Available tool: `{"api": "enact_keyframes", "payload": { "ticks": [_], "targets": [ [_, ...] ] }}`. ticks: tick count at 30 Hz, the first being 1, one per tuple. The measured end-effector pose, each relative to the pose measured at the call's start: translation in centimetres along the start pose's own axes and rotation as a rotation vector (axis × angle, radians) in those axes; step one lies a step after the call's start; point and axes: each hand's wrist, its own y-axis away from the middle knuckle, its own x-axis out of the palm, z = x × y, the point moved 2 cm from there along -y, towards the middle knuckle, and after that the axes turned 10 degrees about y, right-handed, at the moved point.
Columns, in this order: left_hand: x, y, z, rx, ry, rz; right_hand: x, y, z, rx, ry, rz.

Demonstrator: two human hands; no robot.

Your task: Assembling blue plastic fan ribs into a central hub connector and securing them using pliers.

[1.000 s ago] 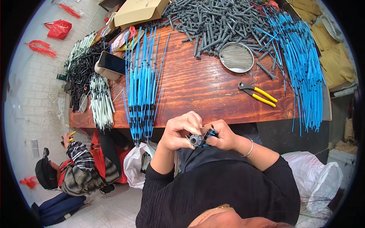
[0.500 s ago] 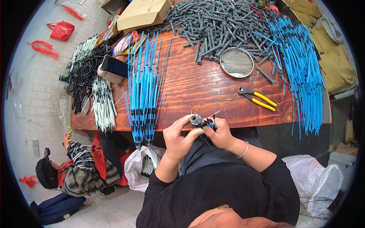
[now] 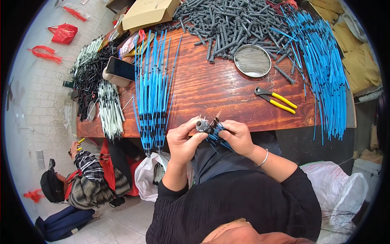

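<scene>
Close to the table's front edge, my left hand (image 3: 183,140) is closed around a grey plastic hub (image 3: 202,125), its round hollow end turned up. Short blue rods (image 3: 219,140) with dark ends hang below and beside the hub, over my lap. My right hand (image 3: 239,137) pinches the dark tips of some of these rods, just right of the hub. Thin wires stick up near both thumbs. How the rods join the hub is partly hidden by my fingers. Beyond my right hand, yellow-handled pliers (image 3: 276,100) lie on the wooden table (image 3: 199,81).
Grey plastic tubes (image 3: 227,24) are heaped at the back, near a round dish (image 3: 252,61) of fine wires. Blue rods lie in a pile (image 3: 327,77) at right and bundles (image 3: 153,89) at left. A phone (image 3: 122,69) leans left; a co-worker (image 3: 87,175) sits beyond.
My left hand and the hub have shifted a little left. My right hand has drawn slightly away from it, so more of the blue rods shows between the hands.
</scene>
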Motion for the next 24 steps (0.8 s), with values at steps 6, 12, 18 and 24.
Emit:
{"api": "enact_keyframes", "payload": {
  "ticks": [6,12,18,24],
  "targets": [
    [1.8,0.2,-2.5,0.133,-0.606,0.018,-0.1,0.2,-0.2,0.108,-0.134,0.076],
    [2.5,0.7,-2.7,0.017,-0.464,-0.120,1.2,0.9,0.6,0.132,-0.138,-0.030],
    [1.5,1.1,-1.7,-0.045,-0.262,-0.175,1.7,2.0,-0.2,0.030,-0.216,-0.285],
    [0.2,0.2,-1.5,0.015,-0.073,0.064,0.7,1.4,-0.6,0.004,-0.166,-0.098]
  ]
}}
